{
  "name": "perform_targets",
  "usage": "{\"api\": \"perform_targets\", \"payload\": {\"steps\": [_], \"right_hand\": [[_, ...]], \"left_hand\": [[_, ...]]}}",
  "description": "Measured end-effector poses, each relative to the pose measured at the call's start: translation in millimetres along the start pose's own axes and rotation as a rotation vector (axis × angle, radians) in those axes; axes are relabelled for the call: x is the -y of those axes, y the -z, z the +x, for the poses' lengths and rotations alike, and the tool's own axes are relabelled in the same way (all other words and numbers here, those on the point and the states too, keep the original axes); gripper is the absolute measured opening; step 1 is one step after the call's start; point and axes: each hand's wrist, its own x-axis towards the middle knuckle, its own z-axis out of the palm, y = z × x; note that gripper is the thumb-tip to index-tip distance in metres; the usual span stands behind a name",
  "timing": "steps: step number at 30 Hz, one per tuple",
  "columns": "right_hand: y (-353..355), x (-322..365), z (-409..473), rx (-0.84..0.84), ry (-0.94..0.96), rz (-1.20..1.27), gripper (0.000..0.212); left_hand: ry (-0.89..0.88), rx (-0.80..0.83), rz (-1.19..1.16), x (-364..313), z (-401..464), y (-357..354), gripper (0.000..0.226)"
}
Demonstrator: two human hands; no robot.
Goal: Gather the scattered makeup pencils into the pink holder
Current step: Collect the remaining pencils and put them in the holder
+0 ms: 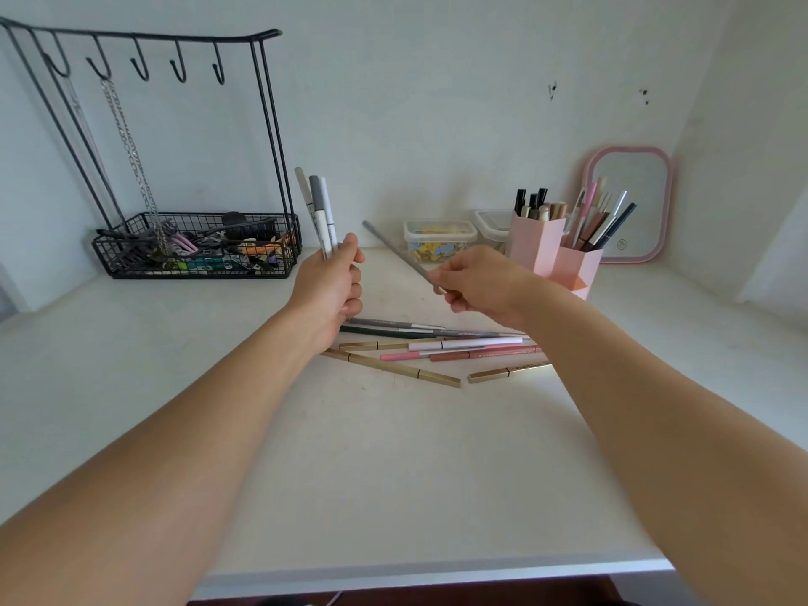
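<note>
My left hand (pixel 329 290) is raised above the white table and grips three grey-and-white makeup pencils (pixel 318 209) that stand upright. To its right, my right hand (pixel 478 282) pinches one grey pencil (pixel 395 253) that slants up and to the left. Several more pencils (pixel 437 349), gold, pink, brown, white and grey, lie scattered on the table under my hands. The pink holder (pixel 553 255) stands at the back right, with several pencils and brushes upright in its compartments.
A black wire rack (pixel 196 247) with hooks, chains and hair clips stands at the back left. Two clear plastic boxes (pixel 439 242) sit behind the pencils. A pink-framed mirror (pixel 629 203) leans on the wall at the right. The table's front edge (pixel 437 575) is near me.
</note>
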Motion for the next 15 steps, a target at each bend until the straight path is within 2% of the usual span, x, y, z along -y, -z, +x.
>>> {"api": "perform_targets", "payload": {"steps": [2,4,8,9,12,15], "right_hand": [[-5,6,-6,0.09,-0.02,0.357,0.015],[-16,8,-10,0.181,0.006,0.482,0.016],[-36,9,-12,0.275,0.084,0.489,0.017],[-39,8,-12,0.28,0.104,0.477,0.017],[-44,7,-10,0.237,0.132,0.445,0.02],[-45,5,-10,0.168,0.125,0.434,0.018]], "left_hand": [[0.01,0.026,-0.025,-2,-4,-2,0.034],[-0.001,0.076,-0.042,-2,-9,-6,0.036],[-0.058,0.169,-0.007,2,-14,-12,0.053],[-0.076,0.18,0.013,3,-14,-13,0.052],[-0.123,0.172,0.089,7,-12,-13,0.029],[-0.142,0.133,0.152,9,-11,-15,0.037]]}}
